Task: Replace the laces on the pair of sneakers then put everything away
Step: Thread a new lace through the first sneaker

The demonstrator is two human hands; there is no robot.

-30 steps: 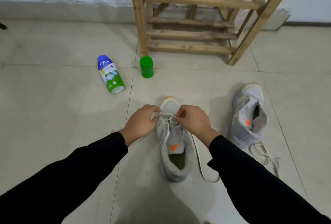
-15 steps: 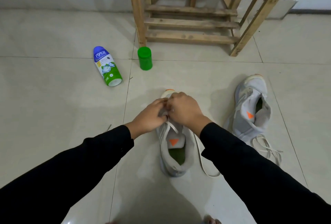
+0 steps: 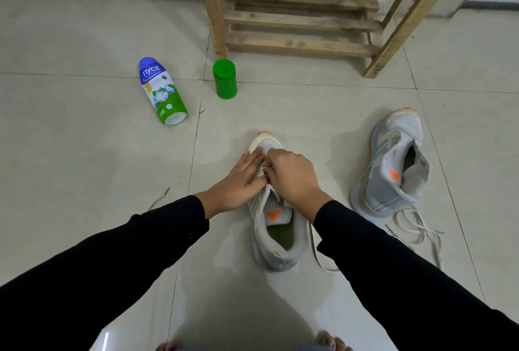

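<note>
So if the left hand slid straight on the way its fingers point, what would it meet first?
The left hand lies flat on the grey mesh sneaker, so its white toe cap comes first; beyond, probably bare tile up to the wooden slatted rack.

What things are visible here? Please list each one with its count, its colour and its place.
centre sneaker: 1, grey, floor centre
side sneaker: 1, grey, tipped at right
loose laces: 1 tangle, off-white, beside side sneaker
bottle: 1, blue-green, lying at left
jar: 1, green, upright by rack
rack: 1, wooden, at wall
sleeves: 2, black, lower frame
left hand: 1, flat on centre sneaker
right hand: 1, curled, pinching its lace
</note>
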